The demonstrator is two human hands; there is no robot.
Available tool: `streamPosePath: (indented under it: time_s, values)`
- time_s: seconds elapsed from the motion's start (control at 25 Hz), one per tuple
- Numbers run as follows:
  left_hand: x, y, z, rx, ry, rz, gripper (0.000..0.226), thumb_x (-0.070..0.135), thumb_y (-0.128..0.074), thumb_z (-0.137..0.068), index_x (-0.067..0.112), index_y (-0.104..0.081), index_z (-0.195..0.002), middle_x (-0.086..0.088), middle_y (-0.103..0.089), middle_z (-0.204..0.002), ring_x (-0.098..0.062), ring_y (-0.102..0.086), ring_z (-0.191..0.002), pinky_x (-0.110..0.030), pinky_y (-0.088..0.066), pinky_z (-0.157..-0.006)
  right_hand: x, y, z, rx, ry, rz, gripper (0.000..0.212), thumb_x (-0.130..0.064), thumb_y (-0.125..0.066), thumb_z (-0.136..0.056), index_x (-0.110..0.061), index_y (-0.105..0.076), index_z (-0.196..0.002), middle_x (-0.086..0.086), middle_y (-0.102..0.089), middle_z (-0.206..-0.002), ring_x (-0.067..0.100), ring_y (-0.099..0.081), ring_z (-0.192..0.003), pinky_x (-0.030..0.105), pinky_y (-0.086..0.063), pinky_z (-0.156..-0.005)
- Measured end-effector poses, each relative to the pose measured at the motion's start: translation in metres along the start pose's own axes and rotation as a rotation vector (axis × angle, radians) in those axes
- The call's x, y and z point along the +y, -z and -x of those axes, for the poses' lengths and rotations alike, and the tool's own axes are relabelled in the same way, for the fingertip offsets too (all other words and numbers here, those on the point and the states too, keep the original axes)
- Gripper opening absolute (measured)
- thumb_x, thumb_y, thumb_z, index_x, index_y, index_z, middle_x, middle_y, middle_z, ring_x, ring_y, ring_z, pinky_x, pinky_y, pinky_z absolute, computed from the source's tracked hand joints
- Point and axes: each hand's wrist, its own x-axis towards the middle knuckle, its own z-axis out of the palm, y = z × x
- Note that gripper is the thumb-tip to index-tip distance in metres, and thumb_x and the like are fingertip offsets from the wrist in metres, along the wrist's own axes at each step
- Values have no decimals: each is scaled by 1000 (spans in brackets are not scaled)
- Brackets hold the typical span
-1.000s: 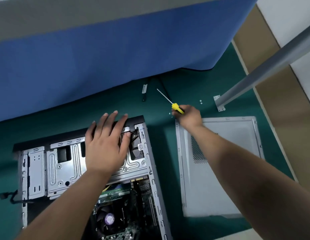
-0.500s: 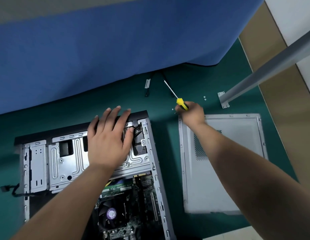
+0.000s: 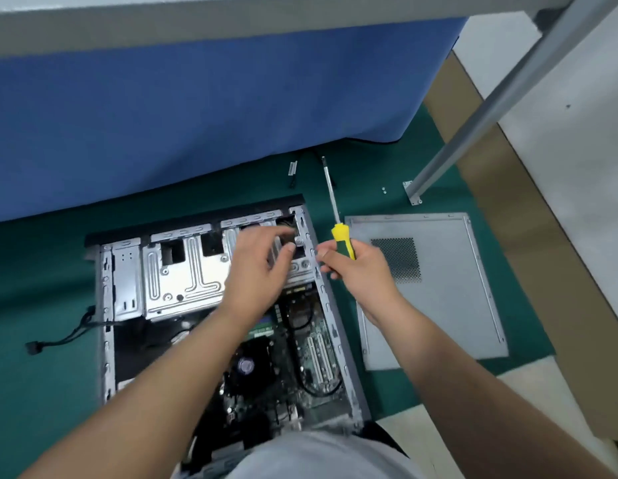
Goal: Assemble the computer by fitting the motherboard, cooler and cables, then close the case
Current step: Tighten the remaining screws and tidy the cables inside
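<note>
Green mat (image 3: pixel 41 271) underfoot, blue cloth (image 3: pixel 197 115) hanging behind. Nearest, open computer case (image 3: pixel 105 340) lying on its side, motherboard (image 3: pixel 311 344) and round cooler (image 3: pixel 247 366) already seated inside, loose black cable (image 3: pixel 58 342) trailing off to the left. Further in, left hand (image 3: pixel 255 271) over the silver drive cage (image 3: pixel 183 271), fingers loosely bent and blurred, holding nothing discernible. Just right of it, beside the case's right rail, right hand (image 3: pixel 359 267) clenched round the yellow handle of a screwdriver (image 3: pixel 336 216). Long axis running nearly straight away, tip pointing at the cloth, so needs swinging left and down toward the cage; right hand clearly nearer. Side panel (image 3: pixel 438 305) flat to the right, not yet fitted. Beyond, small screws (image 3: pixel 383 190) by a metal leg (image 3: pixel 473 133).
</note>
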Motion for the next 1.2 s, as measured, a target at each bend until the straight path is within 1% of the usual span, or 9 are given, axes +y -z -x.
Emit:
streamPosePath:
  time_s: [0.08,0.16,0.32,0.6,0.68,0.84,0.92,1.08,1.2]
  values:
    - [14,-2,39,-97,186,330,14,30,-63,-101,31,-70,-112,19,-71,-110,-4,-65,-104,-36,-55,-93,7,-16,28,-47,-30,-57,6,-21,-79,-85,-21,-76,-90,5,-77,-85,12,-67,-70,22,-50,-60]
    - [15,1,70,-150,351,613,12,20,-65,-101,22,-75,-108,5,-78,-105,-16,-72,-101,-39,-58,-94,15,-27,51,-65,-64,-97,11,-13,-80,-85,-15,-72,-92,6,-76,-81,12,-64,-65,19,-48,-55]
    - [-1,19,107,-259,496,882,14,10,-68,-96,5,-77,-106,-15,-77,-100,-25,-72,-95,-33,-58,-93,26,-35,80,-184,-167,-110,14,-10,-83,-83,-12,-71,-90,9,-72,-78,11,-60,-62,18,-47,-53]
    - [-13,44,131,-458,678,1148,14,9,-74,-88,4,-75,-102,-12,-74,-100,-17,-71,-93,-22,-56,-83,33,-47,108,-288,-269,-73,14,-19,-85,-83,-12,-75,-92,16,-76,-90,12,-64,-65,19,-51,-54]
    - [-12,47,133,-411,728,1190,9,4,-70,-91,4,-72,-100,-14,-73,-100,-19,-71,-93,-24,-58,-82,32,-49,112,-245,-210,13,20,-27,-79,-89,-12,-71,-100,12,-77,-85,14,-62,-63,21,-50,-53]
    - [-17,55,130,8,904,1439,4,2,-62,-98,3,-63,-102,-21,-74,-114,-28,-74,-105,-33,-61,-88,22,-31,121,-309,-120,334,29,-21,-69,-85,-21,-56,-110,3,-66,-76,14,-53,-54,26,-41,-48]
    - [-20,58,129,128,963,1474,5,4,-59,-99,4,-58,-104,-19,-74,-118,-34,-73,-109,-42,-59,-97,20,-19,126,-374,-112,388,29,-16,-69,-82,-22,-59,-108,0,-64,-78,14,-52,-54,25,-41,-49]
    - [-18,61,129,89,995,1537,3,6,-55,-101,5,-55,-104,-21,-73,-119,-36,-73,-107,-46,-58,-94,20,-7,133,-335,-47,445,28,-15,-78,-86,-35,-76,-107,-6,-68,-78,11,-58,-60,23,-48,-58]
    - [-22,64,129,103,1004,1590,8,3,-50,-101,1,-55,-108,-24,-73,-117,-36,-74,-105,-45,-63,-87,28,-13,136,-178,15,225,35,-12,-83,-84,-31,-74,-112,2,-75,-102,18,-73,-77,27,-59,-74]
